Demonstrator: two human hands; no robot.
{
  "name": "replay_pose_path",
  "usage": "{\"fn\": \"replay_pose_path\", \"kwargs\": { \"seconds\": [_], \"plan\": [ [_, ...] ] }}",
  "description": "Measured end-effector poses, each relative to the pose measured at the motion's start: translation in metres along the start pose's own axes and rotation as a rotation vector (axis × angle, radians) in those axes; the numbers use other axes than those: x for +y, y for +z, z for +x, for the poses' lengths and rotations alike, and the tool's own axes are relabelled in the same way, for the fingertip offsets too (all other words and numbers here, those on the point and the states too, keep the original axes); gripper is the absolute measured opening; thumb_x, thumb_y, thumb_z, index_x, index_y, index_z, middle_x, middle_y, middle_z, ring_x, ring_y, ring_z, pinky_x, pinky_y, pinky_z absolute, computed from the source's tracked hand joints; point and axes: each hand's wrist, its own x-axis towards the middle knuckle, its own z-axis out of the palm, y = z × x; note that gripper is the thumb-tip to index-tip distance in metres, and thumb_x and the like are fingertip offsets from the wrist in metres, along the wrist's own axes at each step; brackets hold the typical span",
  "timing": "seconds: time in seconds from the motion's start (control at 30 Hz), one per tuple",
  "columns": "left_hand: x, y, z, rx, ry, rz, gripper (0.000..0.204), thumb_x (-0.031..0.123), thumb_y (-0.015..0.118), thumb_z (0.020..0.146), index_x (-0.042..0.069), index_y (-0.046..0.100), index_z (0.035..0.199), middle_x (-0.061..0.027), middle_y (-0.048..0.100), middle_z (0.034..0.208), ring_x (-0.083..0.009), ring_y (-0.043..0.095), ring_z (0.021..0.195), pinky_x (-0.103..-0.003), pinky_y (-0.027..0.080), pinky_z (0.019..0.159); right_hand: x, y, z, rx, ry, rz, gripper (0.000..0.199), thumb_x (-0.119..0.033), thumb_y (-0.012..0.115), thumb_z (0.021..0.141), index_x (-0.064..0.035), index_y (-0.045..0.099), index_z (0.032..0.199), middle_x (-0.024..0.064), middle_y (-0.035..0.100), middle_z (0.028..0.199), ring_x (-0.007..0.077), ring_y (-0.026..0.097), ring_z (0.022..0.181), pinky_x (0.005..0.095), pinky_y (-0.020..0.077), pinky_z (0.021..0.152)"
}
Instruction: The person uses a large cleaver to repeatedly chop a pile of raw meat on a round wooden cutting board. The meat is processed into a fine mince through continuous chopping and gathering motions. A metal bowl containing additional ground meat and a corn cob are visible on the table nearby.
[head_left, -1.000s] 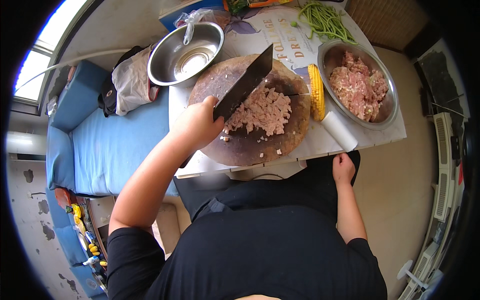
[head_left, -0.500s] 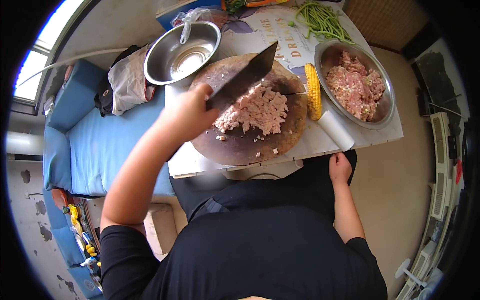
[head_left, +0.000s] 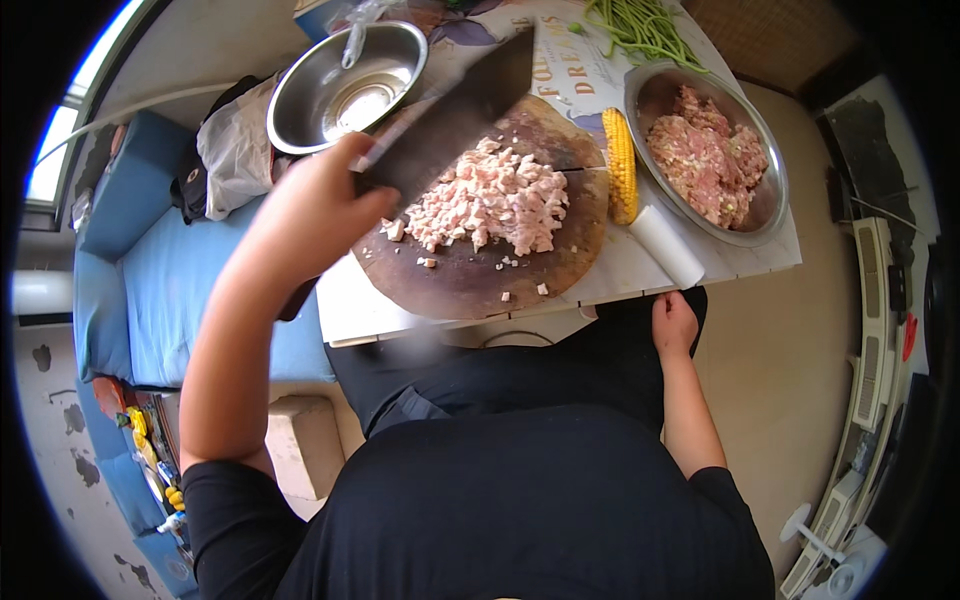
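Note:
My left hand (head_left: 318, 205) is wrapped round the handle of a cleaver (head_left: 468, 100), its wide dark blade raised above the far left of the board and blurred by motion. Below and to the right of the blade, a heap of diced pale pink meat (head_left: 500, 205) lies on a round wooden chopping board (head_left: 450, 288). A few small cubes are scattered around the heap. Down by the table's front edge, my right hand (head_left: 675, 320) rests in a loose fist against my dark trousers, with nothing visible in it.
A steel bowl (head_left: 285, 105) stands behind the board on the left. To the right are a corn cob (head_left: 621, 170), a white roll (head_left: 668, 248) and a steel bowl (head_left: 755, 236) of minced meat (head_left: 705, 165). Green beans (head_left: 645, 32) lie farther back; a blue sofa (head_left: 195, 310) is at left.
My left hand and the cleaver have risen and moved left, away from the meat. The whole view has shifted slightly; my right hand stays at the table edge.

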Motion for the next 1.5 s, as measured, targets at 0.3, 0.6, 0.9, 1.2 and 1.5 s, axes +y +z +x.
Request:
{"fn": "replay_pose_path", "kwargs": {
  "seconds": [0.3, 0.6, 0.9, 1.2, 1.5],
  "plan": [
    [-0.018, 0.035, -0.008, -0.186, -0.127, 0.147, 0.042, 0.018, 0.06, 0.073, -0.001, 0.053, 0.11, -0.0248, 0.063, 0.087, -0.037, 0.061, 0.089, -0.04, 0.047, 0.08, 0.0, 0.008, 0.003, 0.012, -0.036, -0.077, 0.022, -0.027, 0.051, 0.084, -0.0077, 0.06, 0.081, 0.0154, 0.062, 0.077, 0.0363, 0.059, 0.075, 0.0425, 0.0458, 0.063],
    [-0.034, -0.001, -0.054, 0.179, -0.187, -0.835, 0.039, 0.008, 0.058, 0.082, -0.002, 0.044, 0.117, -0.0018, 0.049, 0.061, -0.008, 0.046, 0.046, -0.022, 0.038, 0.042, 0.029, 0.007, -0.001, 0.032, -0.055, 0.217, 0.02, -0.025, 0.055, 0.083, -0.0062, 0.062, 0.082, 0.0111, 0.063, 0.074, 0.0275, 0.061, 0.069, 0.0347, 0.047, 0.064],
    [-0.109, 0.051, -0.089, 0.233, -0.446, -1.198, 0.017, 0.014, 0.058, 0.083, 0.006, 0.046, 0.091, -0.0025, 0.05, 0.06, -0.0113, 0.048, 0.045, -0.025, 0.042, 0.04, 0.009, 0.003, -0.004, 0.012, -0.094, 0.082, 0.019, -0.021, 0.054, 0.086, -0.0047, 0.062, 0.083, 0.0097, 0.064, 0.075, 0.0215, 0.062, 0.071, 0.0309, 0.0468, 0.066],
    [-0.122, 0.076, -0.094, 0.106, -0.558, -1.317, 0.016, 0.015, 0.057, 0.084, 0.008, 0.047, 0.094, -0.0019, 0.051, 0.061, -0.0108, 0.049, 0.047, -0.025, 0.043, 0.042, 0.01, 0.005, -0.003, 0.038, -0.128, 0.126, 0.02, -0.024, 0.055, 0.085, -0.0054, 0.062, 0.085, 0.0102, 0.063, 0.072, 0.0245, 0.062, 0.067, 0.0329, 0.0466, 0.062],
    [-0.061, 0.071, -0.041, -0.043, -0.329, -1.005, 0.021, 0.014, 0.059, 0.081, 0.004, 0.048, 0.095, -0.0034, 0.052, 0.061, -0.0127, 0.052, 0.048, -0.027, 0.044, 0.044, 0.007, 0.01, -0.003, 0.027, -0.108, 0.083, 0.019, -0.025, 0.055, 0.084, -0.0071, 0.062, 0.083, 0.0096, 0.063, 0.071, 0.0252, 0.061, 0.067, 0.0341, 0.0465, 0.062]
  ]
}}
